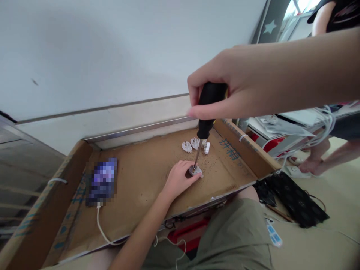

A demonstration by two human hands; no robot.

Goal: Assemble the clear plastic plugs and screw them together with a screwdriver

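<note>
My right hand (pixel 216 86) is wrapped round the black handle of a screwdriver (pixel 206 125), which points down and slightly left. Its shaft tip meets a small whitish plastic part (pixel 197 171) on the cardboard. My left hand (pixel 180 178) pinches that part between thumb and fingers and holds it against the surface. Just behind it lie similar small white parts (pixel 186 146), some with metal bits sticking up. The screwdriver shaft partly covers another one (pixel 207 147). Small dark specks are scattered around them.
A cardboard-lined tray (pixel 135 187) with raised sides rests before me. At its left lies a blurred-out phone (pixel 102 180) with a white cable (pixel 99 221). Another person (pixel 337 18) is at the right, beside a table with cables (pixel 323 122). A black bag (pixel 298 202) lies on the floor.
</note>
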